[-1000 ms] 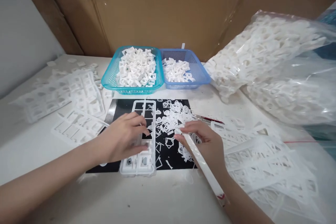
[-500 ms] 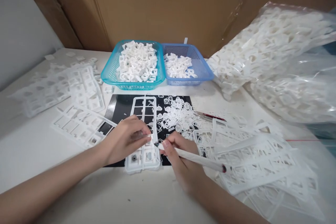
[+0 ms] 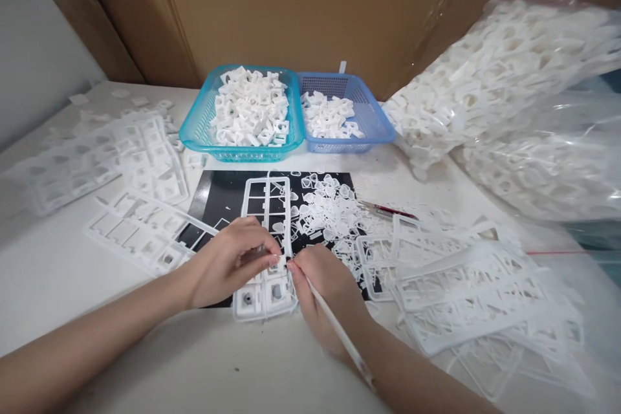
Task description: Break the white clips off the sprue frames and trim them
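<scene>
My left hand (image 3: 230, 262) is closed in a pinch on a small white plastic piece (image 3: 278, 264), over the lower half of a white moulded frame (image 3: 288, 223). My right hand (image 3: 325, 297) grips a slim white pen-like tool (image 3: 339, 331), its dark tip at the right side of that piece. Fingers partly hide the contact between tip and piece. The frame lies lengthwise on a black mat (image 3: 208, 197); its upper windows are bare, while square pieces sit in the lower ones.
White scraps (image 3: 327, 207) heap on the mat beside red-handled tweezers (image 3: 388, 209). Behind stand a teal basket (image 3: 191, 132) and a blue basket (image 3: 376, 123) of white parts. Clear bags of parts (image 3: 495, 77) bulge at right. Frames pile up right (image 3: 466, 297) and left (image 3: 130, 233).
The pen-like tool has swung steeper, its rear end dropping toward my right wrist. My right hand has rolled over and its tip moved slightly left, to the piece. The left hand keeps its pinch.
</scene>
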Demonstrator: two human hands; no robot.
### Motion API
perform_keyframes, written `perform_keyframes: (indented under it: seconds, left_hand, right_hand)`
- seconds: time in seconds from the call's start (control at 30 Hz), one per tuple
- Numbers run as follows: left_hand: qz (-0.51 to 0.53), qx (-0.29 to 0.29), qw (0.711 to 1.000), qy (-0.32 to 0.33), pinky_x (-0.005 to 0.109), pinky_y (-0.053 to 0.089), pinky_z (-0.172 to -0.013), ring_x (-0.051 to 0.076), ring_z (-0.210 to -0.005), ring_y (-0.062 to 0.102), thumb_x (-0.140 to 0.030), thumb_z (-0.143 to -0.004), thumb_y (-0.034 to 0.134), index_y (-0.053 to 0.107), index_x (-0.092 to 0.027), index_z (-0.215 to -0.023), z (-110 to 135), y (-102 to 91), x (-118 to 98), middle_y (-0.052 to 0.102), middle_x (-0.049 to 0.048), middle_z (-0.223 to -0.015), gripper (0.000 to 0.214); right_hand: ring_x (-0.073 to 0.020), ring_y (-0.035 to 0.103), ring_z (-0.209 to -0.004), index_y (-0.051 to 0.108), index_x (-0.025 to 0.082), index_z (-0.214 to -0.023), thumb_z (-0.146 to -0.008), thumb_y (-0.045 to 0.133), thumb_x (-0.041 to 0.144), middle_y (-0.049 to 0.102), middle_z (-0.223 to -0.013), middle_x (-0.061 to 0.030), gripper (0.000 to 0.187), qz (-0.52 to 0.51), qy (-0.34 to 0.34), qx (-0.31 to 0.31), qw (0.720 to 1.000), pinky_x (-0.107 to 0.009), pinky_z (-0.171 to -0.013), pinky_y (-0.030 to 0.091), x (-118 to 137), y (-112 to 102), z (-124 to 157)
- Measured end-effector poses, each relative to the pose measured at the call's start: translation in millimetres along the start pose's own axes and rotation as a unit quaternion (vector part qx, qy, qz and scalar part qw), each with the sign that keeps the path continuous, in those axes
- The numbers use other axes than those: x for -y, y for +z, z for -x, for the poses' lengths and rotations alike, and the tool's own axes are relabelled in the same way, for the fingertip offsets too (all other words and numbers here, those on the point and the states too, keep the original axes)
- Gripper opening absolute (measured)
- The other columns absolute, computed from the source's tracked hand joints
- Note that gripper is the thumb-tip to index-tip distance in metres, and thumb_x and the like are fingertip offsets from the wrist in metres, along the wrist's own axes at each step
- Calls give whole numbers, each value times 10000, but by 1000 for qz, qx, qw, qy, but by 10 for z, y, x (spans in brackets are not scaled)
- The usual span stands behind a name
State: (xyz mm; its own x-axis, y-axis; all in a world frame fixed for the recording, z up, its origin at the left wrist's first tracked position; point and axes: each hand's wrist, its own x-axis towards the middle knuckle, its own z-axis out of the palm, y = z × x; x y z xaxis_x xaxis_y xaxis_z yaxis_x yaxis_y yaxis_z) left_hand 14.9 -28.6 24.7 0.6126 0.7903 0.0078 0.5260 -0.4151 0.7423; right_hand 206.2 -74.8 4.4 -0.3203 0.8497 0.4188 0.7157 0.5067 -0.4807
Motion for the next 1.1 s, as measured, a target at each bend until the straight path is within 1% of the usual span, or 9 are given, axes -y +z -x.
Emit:
perform_keyframes:
  seconds: [0.13,0.27,0.37,0.5,0.63,0.8,0.87,1.03,1.1]
  left_hand:
    - [35,11,999,-39,258,369,-606,171,-710,511,-278,-931,482,635,-194,-872,22,-15,25,595,39,-795,184]
    - [48,22,998,-18,272,374,-665,178,-745,498,-256,-943,459,609,-194,-895,41,-8,49,581,40,-826,169]
    - [50,20,998,16,283,374,-725,181,-788,504,-190,-948,436,583,-194,-955,40,11,49,590,42,-868,147]
    - [-14,28,994,104,314,367,-779,196,-824,497,-88,-942,384,530,-207,-1204,20,37,37,623,55,-934,323]
    - [-92,13,983,161,331,393,-798,208,-854,508,-111,-960,438,601,-183,-1086,41,34,79,644,62,-916,219]
    - [-91,-50,969,226,318,430,-958,203,-1091,558,-39,-925,500,597,-176,-1029,145,-55,202,683,71,-1064,197]
    - [-55,-44,977,199,271,475,-898,173,-1025,617,-52,-922,517,595,-191,-1023,169,-108,223,695,53,-1041,189]
    - [20,-38,999,-7,205,502,-642,133,-760,646,-185,-939,516,583,-198,-974,148,-201,137,680,29,-900,77]
    - [33,-45,997,-50,202,486,-594,123,-687,611,-196,-953,474,553,-186,-952,136,-217,82,655,25,-844,80]
  right_hand:
    - [-153,436,-591,439,210,-679,-942,388,116,484,-610,-5,284,24,-6,-29,999,-272,-562,331,-52,-16,15]
    - [-154,419,-579,413,219,-668,-942,391,104,466,-599,0,298,47,-3,-44,998,-275,-562,329,-63,-38,4]
    - [-151,419,-575,411,216,-665,-939,399,107,462,-596,2,295,61,2,-40,997,-271,-556,324,-63,-28,-6]
    - [-149,414,-567,408,215,-656,-931,403,98,456,-592,3,299,79,9,-32,996,-267,-548,306,-72,-13,-3]
    - [-144,407,-565,402,210,-648,-924,420,91,446,-592,7,301,84,9,-24,996,-266,-551,291,-81,-16,12]
    - [-139,407,-588,407,201,-671,-904,438,60,454,-621,5,274,61,2,-17,998,-260,-565,299,-112,-21,31]
    - [-138,391,-585,401,201,-670,-898,435,48,445,-620,7,276,50,-7,-15,999,-263,-564,290,-116,-10,50]
    - [-161,366,-604,419,201,-684,-909,385,84,456,-645,-14,256,77,-48,25,996,-293,-573,259,-61,9,107]
    - [-166,373,-611,444,195,-699,-908,350,89,471,-662,-26,252,83,-56,43,994,-301,-571,254,-33,8,120]
